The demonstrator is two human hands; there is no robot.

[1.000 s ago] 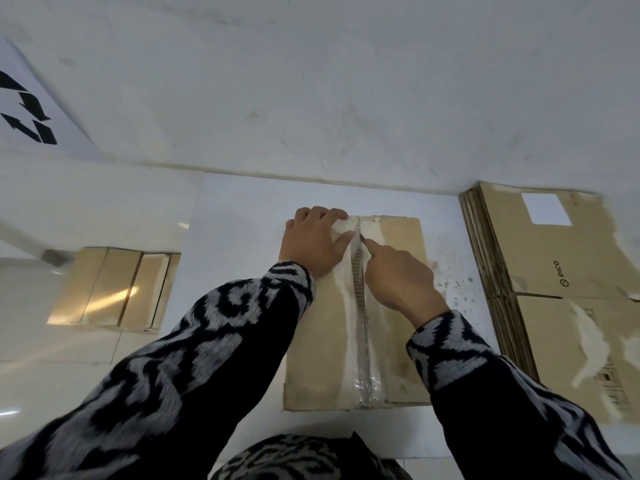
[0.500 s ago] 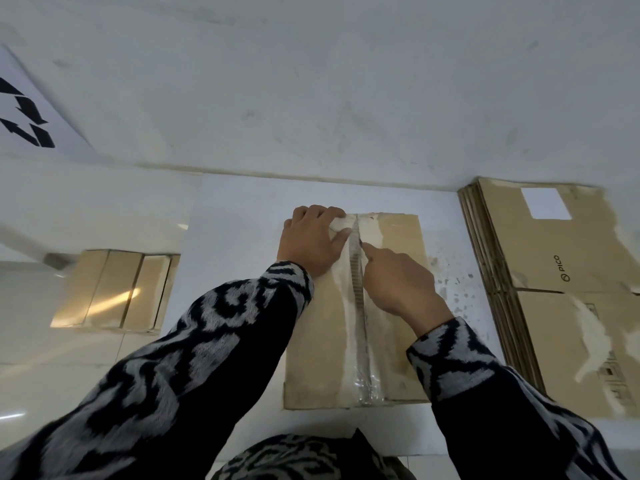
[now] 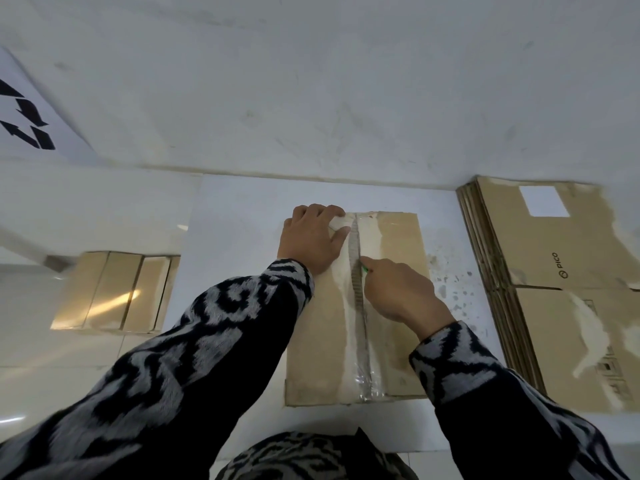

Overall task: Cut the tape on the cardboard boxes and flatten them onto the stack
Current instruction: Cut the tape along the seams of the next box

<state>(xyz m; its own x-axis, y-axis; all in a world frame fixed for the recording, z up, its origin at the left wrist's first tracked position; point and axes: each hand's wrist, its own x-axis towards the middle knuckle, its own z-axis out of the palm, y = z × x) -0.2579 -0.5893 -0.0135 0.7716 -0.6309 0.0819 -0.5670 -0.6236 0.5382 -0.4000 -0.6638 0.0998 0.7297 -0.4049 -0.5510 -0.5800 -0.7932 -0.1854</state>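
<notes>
On a white sheet [image 3: 242,216] spread over the floor, a box [image 3: 318,341] is lying flat with its taped seam facing up, and a person is working over it with both arms reaching forward in black-and-grey patterned sleeves. Down the middle of the box the tape [image 3: 362,341] is running from the far edge to the near edge, pale strips of torn paper showing on either side of it. The left hand [image 3: 311,239] is resting on the far left corner of the box, fingers curling over the far edge and the thumb lying out toward the seam — pressing the box down. The right hand [image 3: 398,292] is sitting just right of the seam, about a third of the way down from the far edge, fingers curling around a small cutter [image 3: 364,270] of which only a green tip is showing, touching the tape. To the right, beside the sheet, a stack [image 3: 554,271] of flattened boxes is lying against the wall [image 3: 311,81], the top one carrying a white label and the printed word PICO. To the left, well apart from the box, a brown panel [image 3: 114,292] is showing on the glossy floor — whether it is cardboard or a reflection cannot be told. A white sign [image 3: 31,123] with black arrows is hanging on the wall at the far left.
</notes>
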